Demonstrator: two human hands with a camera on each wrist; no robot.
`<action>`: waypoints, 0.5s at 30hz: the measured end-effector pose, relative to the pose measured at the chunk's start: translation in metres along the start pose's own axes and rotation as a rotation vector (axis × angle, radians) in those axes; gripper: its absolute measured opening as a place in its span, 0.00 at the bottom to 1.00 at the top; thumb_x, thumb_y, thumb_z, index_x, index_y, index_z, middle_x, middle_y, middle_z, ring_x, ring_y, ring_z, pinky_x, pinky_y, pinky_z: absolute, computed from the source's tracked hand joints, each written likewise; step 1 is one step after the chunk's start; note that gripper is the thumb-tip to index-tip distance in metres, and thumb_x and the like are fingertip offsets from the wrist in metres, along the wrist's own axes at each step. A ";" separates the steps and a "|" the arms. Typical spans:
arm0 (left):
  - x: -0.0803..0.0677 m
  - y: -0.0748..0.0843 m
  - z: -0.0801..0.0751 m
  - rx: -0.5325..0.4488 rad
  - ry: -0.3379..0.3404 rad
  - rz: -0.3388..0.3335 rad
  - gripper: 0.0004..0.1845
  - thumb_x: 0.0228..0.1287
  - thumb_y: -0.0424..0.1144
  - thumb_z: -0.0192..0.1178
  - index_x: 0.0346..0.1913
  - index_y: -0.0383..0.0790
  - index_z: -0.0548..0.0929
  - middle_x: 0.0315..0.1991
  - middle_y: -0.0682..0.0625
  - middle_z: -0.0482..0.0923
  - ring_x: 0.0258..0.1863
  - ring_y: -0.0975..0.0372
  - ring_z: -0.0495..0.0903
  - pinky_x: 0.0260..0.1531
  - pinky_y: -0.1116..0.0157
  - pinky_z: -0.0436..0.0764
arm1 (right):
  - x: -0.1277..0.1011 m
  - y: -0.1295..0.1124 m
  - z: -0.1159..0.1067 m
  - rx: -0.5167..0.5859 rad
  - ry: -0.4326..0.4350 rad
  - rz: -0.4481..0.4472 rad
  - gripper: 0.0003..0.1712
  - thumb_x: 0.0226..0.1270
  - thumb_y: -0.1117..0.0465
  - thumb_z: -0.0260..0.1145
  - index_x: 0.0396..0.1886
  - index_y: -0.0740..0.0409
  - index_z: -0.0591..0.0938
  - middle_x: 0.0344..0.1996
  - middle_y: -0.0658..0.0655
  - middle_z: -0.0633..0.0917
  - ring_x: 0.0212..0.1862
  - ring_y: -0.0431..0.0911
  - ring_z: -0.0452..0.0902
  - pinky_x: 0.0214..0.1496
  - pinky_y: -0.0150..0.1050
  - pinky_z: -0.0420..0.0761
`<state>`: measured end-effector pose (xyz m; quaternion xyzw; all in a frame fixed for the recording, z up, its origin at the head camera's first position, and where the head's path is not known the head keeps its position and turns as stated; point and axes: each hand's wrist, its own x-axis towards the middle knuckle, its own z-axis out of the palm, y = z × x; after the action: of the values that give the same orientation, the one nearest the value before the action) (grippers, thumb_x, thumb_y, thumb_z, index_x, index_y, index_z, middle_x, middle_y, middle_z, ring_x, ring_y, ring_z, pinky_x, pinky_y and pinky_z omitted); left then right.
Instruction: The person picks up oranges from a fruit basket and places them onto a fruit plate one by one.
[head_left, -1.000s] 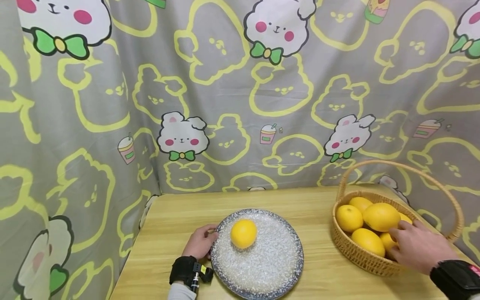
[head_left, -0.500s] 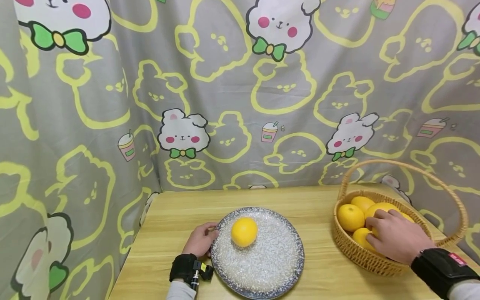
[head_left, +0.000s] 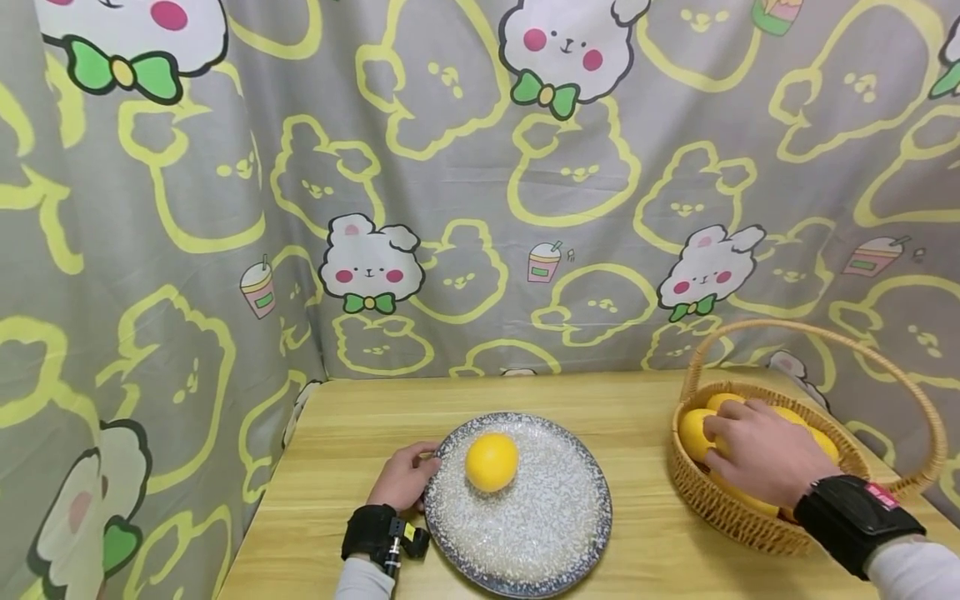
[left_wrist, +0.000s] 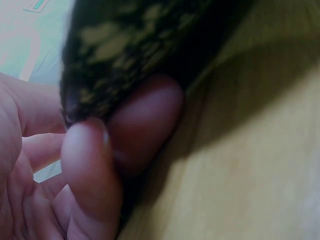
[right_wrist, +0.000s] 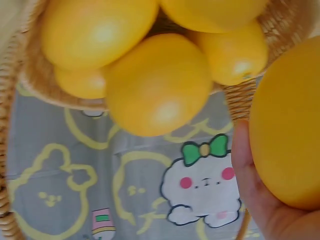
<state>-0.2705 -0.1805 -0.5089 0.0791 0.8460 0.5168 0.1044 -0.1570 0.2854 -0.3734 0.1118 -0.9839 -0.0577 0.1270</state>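
Note:
A round speckled plate (head_left: 540,533) with a dark rim lies on the table, and one smooth yellow fruit (head_left: 492,462) sits on its upper left part. My left hand (head_left: 403,479) pinches the plate's left edge; in the left wrist view fingertips (left_wrist: 92,165) meet around the rim (left_wrist: 120,55). Over the wicker basket (head_left: 720,515) at the right is my right hand (head_left: 772,454), fingers down among several yellow fruits. The right wrist view has it curled round one large yellow fruit (right_wrist: 290,125). Which one that is cannot be told from the head view, where the hand covers much.
The basket's tall arched handle (head_left: 862,350) rises behind and right of my right hand. A patterned grey curtain (head_left: 465,183) closes off the back and both sides. Bare wooden table (head_left: 637,467) lies between plate and basket.
My right hand has moved left across the basket, from its right side to the fruits on its left side. The left hand and the plate have stayed in place.

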 end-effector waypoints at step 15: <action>0.001 0.000 -0.001 -0.006 0.000 0.009 0.21 0.77 0.41 0.57 0.68 0.41 0.79 0.37 0.44 0.83 0.14 0.63 0.73 0.15 0.67 0.79 | 0.038 -0.053 0.007 0.046 0.030 -0.051 0.04 0.60 0.52 0.72 0.32 0.43 0.85 0.36 0.48 0.83 0.42 0.49 0.77 0.33 0.46 0.84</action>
<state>-0.2714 -0.1818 -0.5087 0.0829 0.8441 0.5197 0.1024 -0.1840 0.2255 -0.3785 0.1406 -0.9798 -0.0364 0.1376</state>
